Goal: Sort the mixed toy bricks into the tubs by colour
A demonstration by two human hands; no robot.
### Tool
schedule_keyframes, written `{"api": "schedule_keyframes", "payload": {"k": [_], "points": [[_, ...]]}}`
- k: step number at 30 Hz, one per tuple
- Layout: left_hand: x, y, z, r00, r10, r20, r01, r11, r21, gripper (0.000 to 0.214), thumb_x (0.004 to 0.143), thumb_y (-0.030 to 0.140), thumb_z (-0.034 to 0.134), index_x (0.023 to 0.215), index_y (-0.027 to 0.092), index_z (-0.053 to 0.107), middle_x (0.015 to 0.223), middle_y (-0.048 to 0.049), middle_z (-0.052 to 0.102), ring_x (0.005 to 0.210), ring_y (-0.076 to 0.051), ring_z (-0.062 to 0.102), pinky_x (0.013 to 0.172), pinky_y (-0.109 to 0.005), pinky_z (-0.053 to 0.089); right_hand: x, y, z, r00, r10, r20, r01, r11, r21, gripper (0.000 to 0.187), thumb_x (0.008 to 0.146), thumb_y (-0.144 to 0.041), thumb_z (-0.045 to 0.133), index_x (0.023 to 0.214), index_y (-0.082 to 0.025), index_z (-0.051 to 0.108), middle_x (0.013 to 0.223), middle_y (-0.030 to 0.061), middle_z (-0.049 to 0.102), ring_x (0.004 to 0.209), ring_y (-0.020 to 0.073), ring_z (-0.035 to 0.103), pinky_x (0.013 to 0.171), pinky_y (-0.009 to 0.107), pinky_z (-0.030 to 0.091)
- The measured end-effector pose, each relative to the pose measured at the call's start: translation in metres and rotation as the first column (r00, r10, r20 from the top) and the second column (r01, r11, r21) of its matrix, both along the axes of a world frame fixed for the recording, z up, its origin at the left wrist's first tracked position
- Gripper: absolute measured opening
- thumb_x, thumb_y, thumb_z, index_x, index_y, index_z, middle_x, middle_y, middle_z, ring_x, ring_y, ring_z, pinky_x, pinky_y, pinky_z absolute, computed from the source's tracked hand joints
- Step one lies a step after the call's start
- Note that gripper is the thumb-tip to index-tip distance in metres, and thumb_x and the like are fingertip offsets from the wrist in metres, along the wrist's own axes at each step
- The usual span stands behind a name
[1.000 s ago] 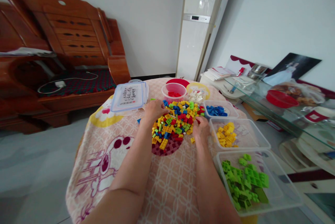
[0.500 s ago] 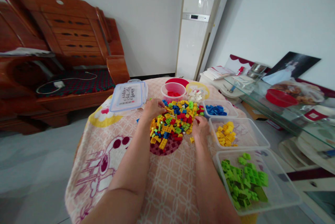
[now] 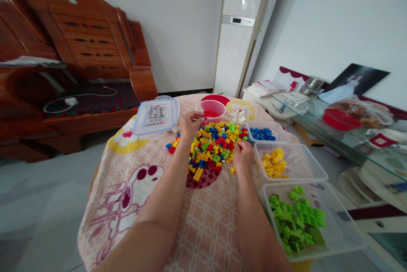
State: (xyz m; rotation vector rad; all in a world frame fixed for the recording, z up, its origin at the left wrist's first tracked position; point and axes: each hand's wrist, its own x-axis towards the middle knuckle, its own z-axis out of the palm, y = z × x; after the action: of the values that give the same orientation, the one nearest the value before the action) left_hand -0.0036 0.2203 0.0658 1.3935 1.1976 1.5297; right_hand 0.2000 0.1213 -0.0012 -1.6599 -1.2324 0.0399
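A heap of mixed toy building bricks (image 3: 214, 144) in yellow, red, blue and green lies mid-table. My left hand (image 3: 190, 124) is closed in a pinch at the near left rim of a round clear tub (image 3: 219, 117) with red bricks (image 3: 210, 113) inside. A bit of red shows at its fingertips, seemingly a red brick. At the heap's right edge, my right hand (image 3: 244, 154) has its fingers closed on a small red brick (image 3: 240, 147). A single yellow brick (image 3: 233, 169) lies just left of that hand.
Along the right stand clear boxes of blue bricks (image 3: 262, 133), yellow bricks (image 3: 274, 163) and green bricks (image 3: 295, 221). White bricks (image 3: 237, 116) are piled behind the heap. Box lids (image 3: 155, 117) lie at the left on the patterned tablecloth (image 3: 210, 225). A glass shelf (image 3: 318, 123) stands beyond.
My left hand has moved from the heap's left side forward and right to the tub of red bricks. My right hand stays at the heap's right edge.
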Motion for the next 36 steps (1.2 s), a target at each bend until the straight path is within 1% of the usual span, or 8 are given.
{"api": "schedule_keyframes", "payload": {"k": [7,11,14,21,25,28,32,36], "points": [[0.005,0.003,0.0,0.989,-0.099,-0.11,0.107,0.991,0.076,0.049,0.074,0.021,0.061,0.122,0.012,0.069,0.113,-0.0113,0.076,0.105,-0.021,0.072,0.098,-0.034,0.056,0.001,0.002,-0.003,1.0,-0.005,0.008,0.005,1.0,0.006,0.023,0.082,-0.017,0.052,0.088,-0.017,0.075,0.102,0.0135,0.073,0.1,0.0251,0.063,0.096,0.039,0.048],[0.0,0.0,0.004,0.972,-0.075,-0.221,0.095,0.992,0.082,0.047,0.076,0.024,0.061,0.121,0.014,0.071,0.114,-0.0111,0.076,0.098,-0.021,0.073,0.091,-0.032,0.057,0.002,0.002,-0.005,1.0,-0.014,0.026,0.013,1.0,0.023,0.022,0.081,-0.017,0.053,0.087,-0.018,0.075,0.103,0.0126,0.074,0.1,0.0246,0.063,0.095,0.038,0.049],[-0.001,-0.008,0.013,0.928,-0.12,-0.352,0.153,0.986,0.069,0.034,0.077,0.028,0.064,0.105,0.013,0.077,0.091,-0.0075,0.078,0.08,-0.019,0.07,0.077,-0.029,0.056,0.002,0.001,-0.006,0.999,-0.004,0.039,0.004,1.0,0.015,0.022,0.082,-0.017,0.053,0.088,-0.017,0.074,0.101,0.0134,0.074,0.099,0.025,0.064,0.095,0.038,0.049],[0.028,-0.039,0.04,0.624,-0.249,-0.74,0.34,0.94,-0.03,0.013,0.076,0.023,0.071,0.086,0.017,0.079,0.079,-0.0031,0.076,0.075,-0.018,0.068,0.074,-0.027,0.05,0.002,0.001,-0.006,0.999,0.0,0.049,-0.001,1.0,0.023,0.023,0.083,-0.016,0.053,0.09,-0.016,0.075,0.106,0.0153,0.074,0.103,0.0263,0.064,0.098,0.04,0.049],[0.042,-0.051,0.039,0.372,-0.196,-0.908,0.263,0.96,-0.1,0.031,0.072,0.024,0.079,0.103,0.021,0.076,0.093,-0.0063,0.077,0.09,-0.026,0.07,0.074,-0.03,0.049,0.002,0.002,-0.005,0.999,-0.006,0.044,0.006,1.0,0.005,0.024,0.082,-0.015,0.053,0.09,-0.015,0.075,0.106,0.0164,0.074,0.103,0.0274,0.065,0.097,0.041,0.05],[0.044,-0.054,0.035,0.288,-0.152,-0.946,0.213,0.973,-0.091,0.041,0.073,0.018,0.075,0.114,0.022,0.072,0.103,-0.0086,0.076,0.098,-0.028,0.07,0.076,-0.03,0.05,0.002,0.003,-0.005,0.999,-0.012,0.034,0.012,1.0,0.0,0.024,0.081,-0.015,0.054,0.089,-0.016,0.076,0.106,0.0157,0.074,0.103,0.0273,0.065,0.096,0.041,0.05],[0.037,-0.048,0.035,0.325,-0.173,-0.93,0.245,0.965,-0.094,0.034,0.073,0.011,0.068,0.104,0.021,0.075,0.097,-0.0057,0.077,0.094,-0.024,0.071,0.077,-0.027,0.05,0.002,0.002,-0.003,1.0,-0.001,0.018,0.001,1.0,0.009,0.023,0.082,-0.015,0.053,0.088,-0.016,0.075,0.104,0.0149,0.073,0.102,0.0266,0.064,0.097,0.04,0.049],[0.021,-0.034,0.033,0.524,-0.334,-0.784,0.362,0.92,-0.149,0.025,0.07,0.013,0.069,0.094,0.017,0.077,0.082,-0.0027,0.076,0.077,-0.019,0.07,0.073,-0.026,0.052,0.0,0.0,-0.001,1.0,0.018,-0.006,-0.018,1.0,0.008,0.022,0.083,-0.014,0.053,0.088,-0.015,0.074,0.103,0.0156,0.073,0.104,0.0274,0.064,0.098,0.041,0.048]]}}
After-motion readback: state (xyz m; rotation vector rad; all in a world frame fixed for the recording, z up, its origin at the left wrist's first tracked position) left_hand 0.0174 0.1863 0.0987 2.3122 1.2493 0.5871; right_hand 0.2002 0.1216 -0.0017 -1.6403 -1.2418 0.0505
